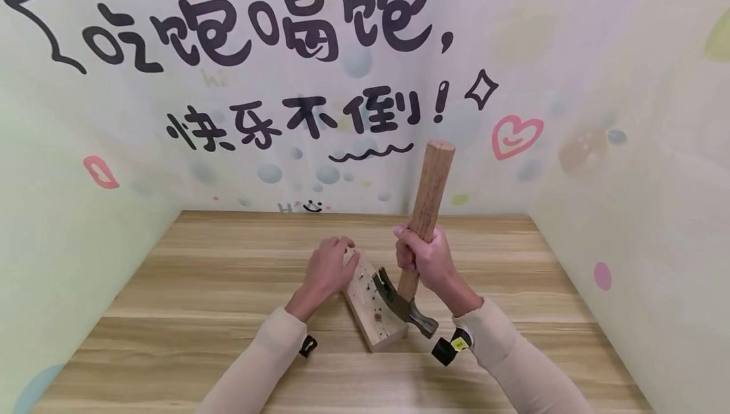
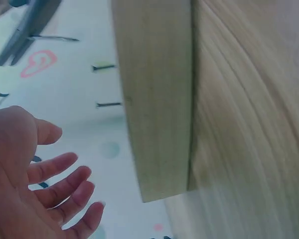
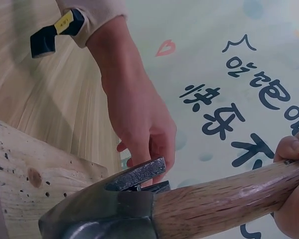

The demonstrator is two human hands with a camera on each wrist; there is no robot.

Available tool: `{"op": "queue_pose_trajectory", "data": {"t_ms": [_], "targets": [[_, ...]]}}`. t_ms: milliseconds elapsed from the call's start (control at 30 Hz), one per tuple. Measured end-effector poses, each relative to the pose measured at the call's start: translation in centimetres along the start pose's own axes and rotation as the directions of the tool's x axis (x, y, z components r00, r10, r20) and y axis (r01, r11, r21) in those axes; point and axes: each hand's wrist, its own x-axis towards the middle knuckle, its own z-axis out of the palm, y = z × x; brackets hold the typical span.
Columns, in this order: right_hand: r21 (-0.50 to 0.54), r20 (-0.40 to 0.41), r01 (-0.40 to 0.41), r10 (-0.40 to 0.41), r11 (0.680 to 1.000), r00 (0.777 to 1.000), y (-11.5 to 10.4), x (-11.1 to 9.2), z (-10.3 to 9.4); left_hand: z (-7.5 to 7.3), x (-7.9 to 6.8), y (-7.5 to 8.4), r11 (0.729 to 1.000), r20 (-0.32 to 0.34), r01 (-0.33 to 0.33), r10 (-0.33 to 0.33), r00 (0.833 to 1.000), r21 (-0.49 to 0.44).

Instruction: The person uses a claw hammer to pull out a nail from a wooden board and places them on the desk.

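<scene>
A claw hammer (image 1: 435,182) is gripped in my right hand (image 1: 429,260) around its wooden handle, head down and handle end up. Its dark metal head overlaps the right side of a pale wooden block (image 1: 392,331), with the claw toward the block's far part. Nails (image 2: 108,104) stick out of the block's face in the left wrist view, and another lies near the claw tips (image 2: 15,47). My left hand (image 1: 329,267) is by the block's far left end, fingers loosely curled around nothing. Dark holes and a brown knot (image 3: 35,177) mark the block.
The wood-grain table (image 1: 228,312) carries the block near its middle. White printed walls (image 1: 365,179) with black lettering rise behind and at both sides. A black wrist camera (image 1: 445,350) hangs under the right sleeve, another (image 1: 308,345) at the left cuff.
</scene>
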Motion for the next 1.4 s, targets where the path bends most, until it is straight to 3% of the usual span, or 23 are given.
{"op": "queue_pose_trajectory", "data": {"t_ms": [367,500,633,800,1067,1400], "targets": [[0.026,0.033,0.033,-0.034,0.999,0.999,-0.3,0.4,0.0,-1.3,-2.1,1.6,0.979,0.045,-0.101,0.110,0.993,-0.175],[0.045,0.040,0.033,-0.035,0.998,0.999,-0.4,0.5,0.1,-1.2,-2.6,1.6,0.957,0.073,-0.175,0.196,0.978,-0.233],[0.063,0.047,0.022,-0.025,0.998,0.999,-0.5,0.6,0.3,-1.1,-3.0,1.5,0.932,0.135,-0.208,0.257,0.957,-0.298],[0.070,0.051,0.010,-0.014,0.997,0.999,-0.4,0.5,0.5,-1.2,-3.4,1.3,0.911,0.200,-0.205,0.289,0.936,-0.358],[0.053,0.056,-0.002,-0.001,0.999,0.998,-0.3,0.6,0.7,-0.9,-3.8,0.9,0.886,0.243,-0.238,0.352,0.904,-0.399],[0.084,0.072,-0.030,0.024,0.996,0.997,0.0,0.5,0.9,-0.5,-3.9,0.3,0.869,0.220,-0.255,0.372,0.902,-0.424]]}}
